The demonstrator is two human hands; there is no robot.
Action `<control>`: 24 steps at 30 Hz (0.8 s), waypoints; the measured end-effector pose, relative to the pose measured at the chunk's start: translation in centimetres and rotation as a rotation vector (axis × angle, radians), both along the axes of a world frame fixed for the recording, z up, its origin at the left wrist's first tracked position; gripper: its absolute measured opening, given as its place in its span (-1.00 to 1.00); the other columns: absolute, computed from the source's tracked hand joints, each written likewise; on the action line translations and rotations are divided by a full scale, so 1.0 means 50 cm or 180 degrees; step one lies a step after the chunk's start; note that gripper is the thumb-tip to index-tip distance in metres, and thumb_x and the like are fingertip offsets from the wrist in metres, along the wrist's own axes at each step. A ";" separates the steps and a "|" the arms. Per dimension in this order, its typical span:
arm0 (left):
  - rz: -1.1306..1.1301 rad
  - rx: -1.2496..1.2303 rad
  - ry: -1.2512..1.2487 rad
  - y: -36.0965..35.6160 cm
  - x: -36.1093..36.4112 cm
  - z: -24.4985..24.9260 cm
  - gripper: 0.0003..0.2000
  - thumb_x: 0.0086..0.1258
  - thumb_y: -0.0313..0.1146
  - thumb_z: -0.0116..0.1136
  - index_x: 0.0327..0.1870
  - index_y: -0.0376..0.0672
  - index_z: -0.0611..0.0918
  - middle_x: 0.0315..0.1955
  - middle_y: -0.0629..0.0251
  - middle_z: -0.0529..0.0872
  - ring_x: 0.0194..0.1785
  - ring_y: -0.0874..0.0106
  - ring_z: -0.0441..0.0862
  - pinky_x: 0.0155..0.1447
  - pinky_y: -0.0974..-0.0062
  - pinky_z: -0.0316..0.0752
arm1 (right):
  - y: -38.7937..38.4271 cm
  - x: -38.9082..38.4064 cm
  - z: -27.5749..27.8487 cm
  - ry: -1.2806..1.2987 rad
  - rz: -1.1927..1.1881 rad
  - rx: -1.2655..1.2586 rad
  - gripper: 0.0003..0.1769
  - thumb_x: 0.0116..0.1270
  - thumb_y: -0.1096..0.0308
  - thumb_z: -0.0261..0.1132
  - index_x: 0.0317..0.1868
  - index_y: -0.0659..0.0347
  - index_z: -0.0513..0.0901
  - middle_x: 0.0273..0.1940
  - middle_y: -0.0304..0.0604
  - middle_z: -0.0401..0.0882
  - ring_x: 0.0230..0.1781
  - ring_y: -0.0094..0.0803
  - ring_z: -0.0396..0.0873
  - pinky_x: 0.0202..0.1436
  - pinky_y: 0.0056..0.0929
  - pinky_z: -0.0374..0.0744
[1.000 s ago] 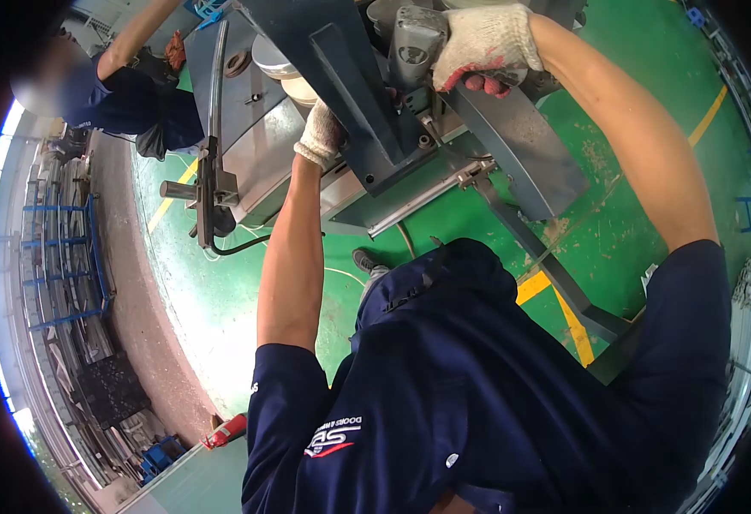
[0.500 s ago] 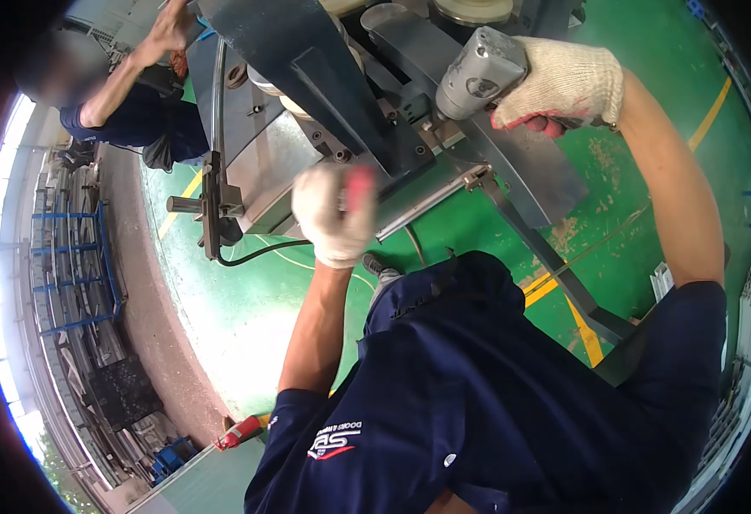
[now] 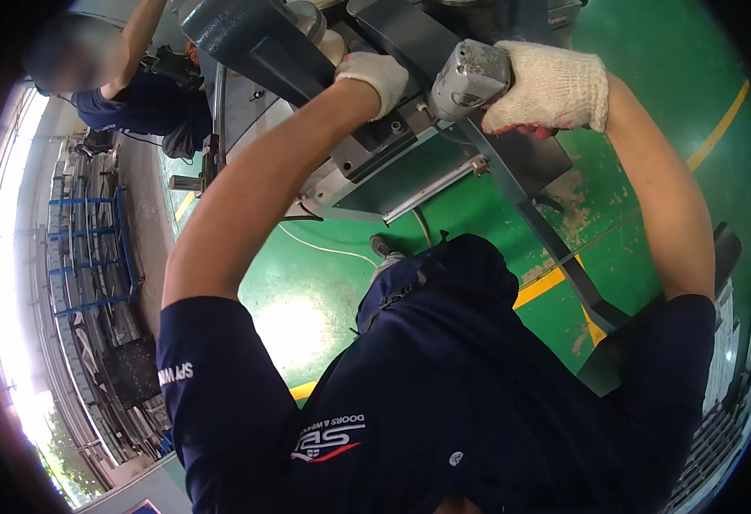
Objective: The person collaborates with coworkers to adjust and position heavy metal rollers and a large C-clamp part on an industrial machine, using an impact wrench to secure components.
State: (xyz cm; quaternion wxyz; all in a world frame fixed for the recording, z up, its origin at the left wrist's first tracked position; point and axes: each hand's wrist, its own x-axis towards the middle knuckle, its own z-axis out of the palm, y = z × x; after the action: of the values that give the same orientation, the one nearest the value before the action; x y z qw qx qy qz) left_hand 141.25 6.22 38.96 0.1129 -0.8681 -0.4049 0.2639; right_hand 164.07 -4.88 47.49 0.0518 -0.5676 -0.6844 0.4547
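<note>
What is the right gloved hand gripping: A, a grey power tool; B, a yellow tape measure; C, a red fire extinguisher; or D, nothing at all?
A: the right hand is closed round the grey power tool, whose nose points at the machine.

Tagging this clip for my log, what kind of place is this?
Likely a factory workshop: green painted floor with yellow lines, a heavy grey machine, and a power tool in the right hand.

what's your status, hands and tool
Right hand shut on grey power tool, held to the machine. Left hand on the machine beside it, grip unclear. Co-worker at far end, clear of both.
</note>
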 end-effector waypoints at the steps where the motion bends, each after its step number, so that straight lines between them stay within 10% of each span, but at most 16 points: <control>1: 0.0016 0.0019 -0.0030 0.000 0.000 0.009 -0.75 0.48 -0.45 0.22 0.03 -0.22 0.88 0.06 -0.08 0.88 0.10 -0.01 0.89 0.08 0.08 0.80 | -0.006 0.004 0.002 -0.0021 0.0038 0.0025 -0.59 0.15 0.22 0.60 -0.14 0.27 0.64 -0.52 -0.23 0.63 -0.63 -0.51 0.58 -0.55 -0.43 0.59; 10: 0.0288 0.0095 0.0489 -0.026 0.001 0.005 -0.68 0.47 -0.42 0.31 0.19 -0.25 0.84 0.25 -0.19 0.78 0.38 -0.07 0.72 0.26 0.02 0.74 | -0.036 0.037 -0.017 0.0018 -0.0384 0.0100 -0.61 0.16 0.20 0.58 -0.15 0.24 0.65 -0.49 -0.23 0.62 -0.59 -0.51 0.58 -0.54 -0.45 0.63; 24: 0.0266 -0.0030 0.0292 -0.006 0.000 0.009 -0.69 0.49 -0.37 0.26 0.16 -0.23 0.85 0.17 -0.07 0.86 0.22 0.00 0.85 0.19 -0.02 0.76 | -0.013 -0.019 -0.024 0.0072 -0.0255 0.0059 -0.55 0.16 0.20 0.62 -0.08 0.26 0.66 -0.48 -0.25 0.64 -0.61 -0.53 0.58 -0.56 -0.47 0.61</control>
State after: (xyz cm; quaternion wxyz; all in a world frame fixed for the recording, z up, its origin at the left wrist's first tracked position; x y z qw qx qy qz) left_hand 141.23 5.94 39.42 0.1161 -0.8380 -0.4340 0.3098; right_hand 163.14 -5.53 46.28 0.0829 -0.5888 -0.6647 0.4522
